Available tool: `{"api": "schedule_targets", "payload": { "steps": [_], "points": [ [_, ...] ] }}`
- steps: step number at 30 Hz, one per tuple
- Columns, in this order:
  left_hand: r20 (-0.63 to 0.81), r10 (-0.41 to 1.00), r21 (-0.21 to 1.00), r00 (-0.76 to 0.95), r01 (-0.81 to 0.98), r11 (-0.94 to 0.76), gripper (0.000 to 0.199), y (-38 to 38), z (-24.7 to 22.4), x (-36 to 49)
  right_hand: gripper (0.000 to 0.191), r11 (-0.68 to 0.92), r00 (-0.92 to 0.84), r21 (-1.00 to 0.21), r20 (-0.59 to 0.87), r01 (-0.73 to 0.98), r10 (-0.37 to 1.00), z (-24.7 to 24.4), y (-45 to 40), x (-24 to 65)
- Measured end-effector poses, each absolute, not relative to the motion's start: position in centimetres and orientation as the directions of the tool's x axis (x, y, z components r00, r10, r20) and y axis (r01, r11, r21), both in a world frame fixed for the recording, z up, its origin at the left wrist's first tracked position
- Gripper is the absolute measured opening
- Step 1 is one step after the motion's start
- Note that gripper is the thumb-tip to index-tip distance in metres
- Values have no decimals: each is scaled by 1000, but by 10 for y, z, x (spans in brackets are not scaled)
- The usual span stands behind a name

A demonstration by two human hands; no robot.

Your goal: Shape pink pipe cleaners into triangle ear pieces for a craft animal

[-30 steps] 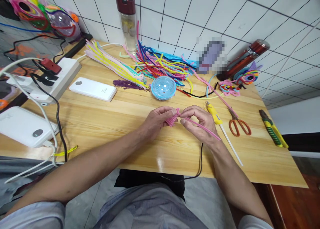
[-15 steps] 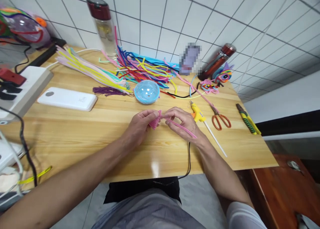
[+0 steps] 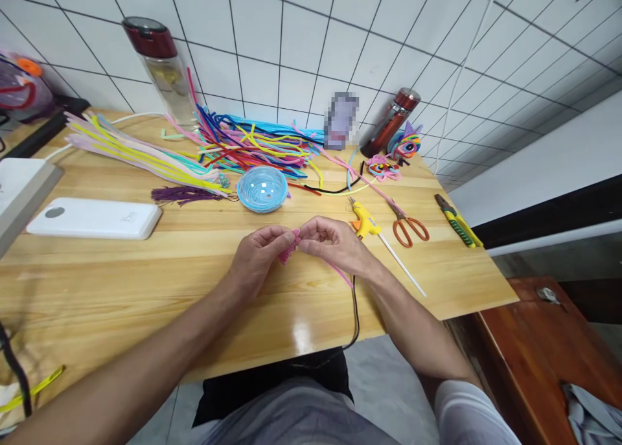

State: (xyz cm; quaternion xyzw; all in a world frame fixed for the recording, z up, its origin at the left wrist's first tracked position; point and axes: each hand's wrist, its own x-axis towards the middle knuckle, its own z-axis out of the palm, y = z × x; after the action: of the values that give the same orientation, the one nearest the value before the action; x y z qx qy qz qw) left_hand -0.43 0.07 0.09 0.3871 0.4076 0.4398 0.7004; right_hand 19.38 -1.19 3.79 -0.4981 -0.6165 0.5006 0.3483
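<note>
My left hand [image 3: 253,256] pinches a small pink ribbed piece [image 3: 286,254] of what looks like folded pipe cleaner, between thumb and fingers. My right hand [image 3: 336,244] is closed at the upper right side of that piece, thumb and fingertips together on the pink pipe cleaner. Its loose end [image 3: 341,275] sticks out below my right palm, pointing toward the front edge of the table. The fingertips of both hands nearly meet and partly hide the piece.
Beyond my hands stand a blue bowl [image 3: 262,190] and a heap of coloured pipe cleaners [image 3: 253,140]. To the right lie a yellow glue gun [image 3: 367,219], scissors [image 3: 408,230] and pliers [image 3: 457,221]. A white power bank [image 3: 94,218] lies left. Bottles stand along the tiled wall.
My right fingertips have come in against the pink piece. The loose pipe cleaner end, earlier lying across my right hand, now hangs beneath it. The whole view has shifted to the right.
</note>
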Motion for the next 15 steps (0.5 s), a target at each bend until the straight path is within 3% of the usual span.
{"api": "schedule_targets", "payload": {
  "steps": [15],
  "points": [
    [-151,941,945,303,-236,228,40,-2,-1,-5,7,158,-189,-888,83,431,979,33,-16,186]
  ]
}}
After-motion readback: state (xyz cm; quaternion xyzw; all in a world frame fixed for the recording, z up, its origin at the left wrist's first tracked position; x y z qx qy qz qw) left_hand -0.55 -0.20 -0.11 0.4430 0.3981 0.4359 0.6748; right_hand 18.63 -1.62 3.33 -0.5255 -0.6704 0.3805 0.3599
